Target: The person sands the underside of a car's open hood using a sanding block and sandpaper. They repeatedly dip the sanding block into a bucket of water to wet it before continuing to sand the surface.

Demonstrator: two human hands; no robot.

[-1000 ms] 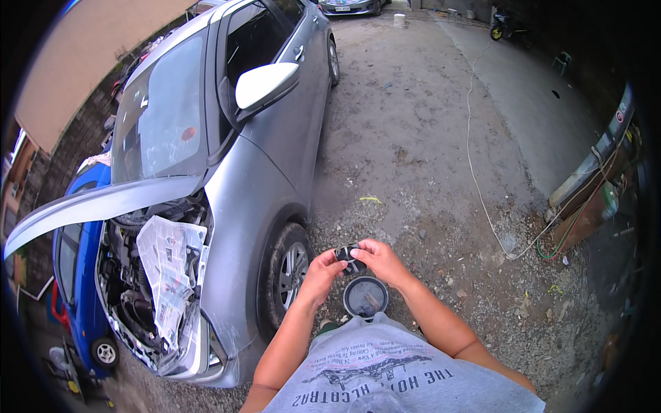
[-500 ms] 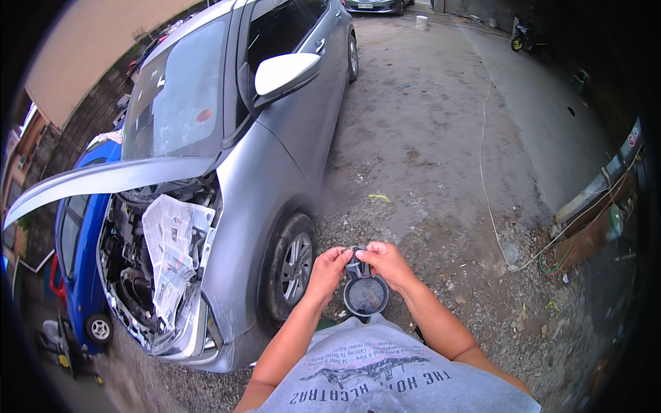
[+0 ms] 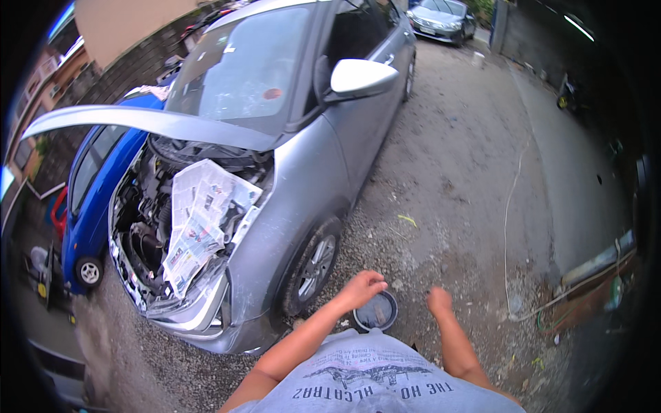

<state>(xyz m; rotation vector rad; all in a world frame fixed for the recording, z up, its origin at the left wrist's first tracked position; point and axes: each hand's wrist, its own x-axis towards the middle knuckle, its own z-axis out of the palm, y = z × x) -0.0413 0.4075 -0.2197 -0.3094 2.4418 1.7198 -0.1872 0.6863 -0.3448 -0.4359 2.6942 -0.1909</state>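
Left hand (image 3: pixel 361 289) beside one bucket (image 3: pixel 395 318), right hand (image 3: pixel 438 301) apart to the right.
Both loosely curled; cannot tell whether grasping or released. Bucket near, on gravel (image 3: pixel 406 275): round, dark-rimmed, grey inside with a brownish patch. Left, one silver car (image 3: pixel 303 179), hood (image 3: pixel 151 125) raised, newspaper (image 3: pixel 206 199) under it; farther left, one blue car (image 3: pixel 93 230); far off, one grey car (image 3: pixel 441 20).

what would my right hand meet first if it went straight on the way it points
Ahead of your right hand, the thin yellow strip on the grey, gravelly ground seems first in line; depth is unclear, so the hand might pass above it.
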